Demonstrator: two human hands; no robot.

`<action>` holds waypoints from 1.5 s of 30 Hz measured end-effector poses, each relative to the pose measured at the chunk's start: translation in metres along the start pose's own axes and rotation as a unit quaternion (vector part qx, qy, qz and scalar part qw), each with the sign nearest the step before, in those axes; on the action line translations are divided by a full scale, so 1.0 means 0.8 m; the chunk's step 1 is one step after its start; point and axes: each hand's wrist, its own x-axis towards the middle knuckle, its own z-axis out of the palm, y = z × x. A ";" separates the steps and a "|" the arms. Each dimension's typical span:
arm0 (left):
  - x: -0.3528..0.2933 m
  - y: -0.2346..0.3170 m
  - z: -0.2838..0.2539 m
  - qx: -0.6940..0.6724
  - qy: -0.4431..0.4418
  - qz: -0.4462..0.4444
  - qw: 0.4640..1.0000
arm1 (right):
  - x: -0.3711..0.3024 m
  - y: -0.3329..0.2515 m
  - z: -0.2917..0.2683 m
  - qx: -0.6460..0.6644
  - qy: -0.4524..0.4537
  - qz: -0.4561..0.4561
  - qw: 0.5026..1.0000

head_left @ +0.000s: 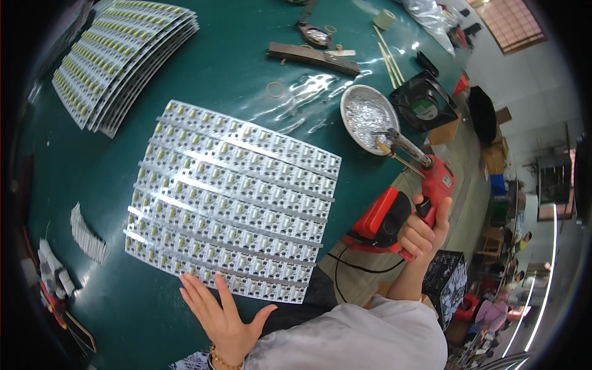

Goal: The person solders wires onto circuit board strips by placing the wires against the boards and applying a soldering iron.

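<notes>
A white panel of small circuit boards (234,203), set in rows with yellowish components, lies on the green table. My left hand (225,320) is open, fingers spread, its fingertips at the panel's near edge. My right hand (425,231) is wrapped round the grip of a red soldering gun (439,179), a finger by its black trigger. The gun's metal tip reaches over a round metal bowl (370,117) lined with crumpled, shiny silvery material. Whether the tip touches the material, I cannot tell.
Similar panels are stacked (123,55) at the far left. A bundle of white wires (87,237) and pliers (58,302) lie at the left. Beyond the panel is a metal bar (311,57); a black fan (425,102) stands by the bowl. A red-and-black case (382,222) sits below the gun.
</notes>
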 end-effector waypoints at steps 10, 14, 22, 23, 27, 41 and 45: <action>0.005 0.001 0.007 -0.041 0.085 0.023 0.995 | -0.002 0.032 0.001 -0.163 0.003 0.010 0.987; 0.004 0.009 0.019 -0.060 0.126 0.013 0.990 | 0.011 0.074 0.016 -0.206 0.000 0.006 0.979; -0.002 0.026 0.029 -0.096 0.153 0.031 0.983 | 0.005 0.140 0.057 -0.279 -0.001 -0.024 0.960; -0.004 0.025 0.027 -0.108 0.153 0.055 0.981 | 0.003 0.147 0.058 -0.277 0.007 -0.035 0.960; -0.020 -0.015 -0.004 -0.244 0.140 0.087 0.956 | -0.002 0.155 0.060 -0.279 0.005 -0.050 0.959; 0.014 -0.179 -0.111 -0.045 0.128 0.020 0.991 | -0.019 0.172 0.059 -0.425 0.062 -0.196 0.881; 0.047 -0.176 -0.098 -0.075 0.141 0.058 0.985 | -0.021 0.175 0.054 -0.481 0.109 -0.254 0.832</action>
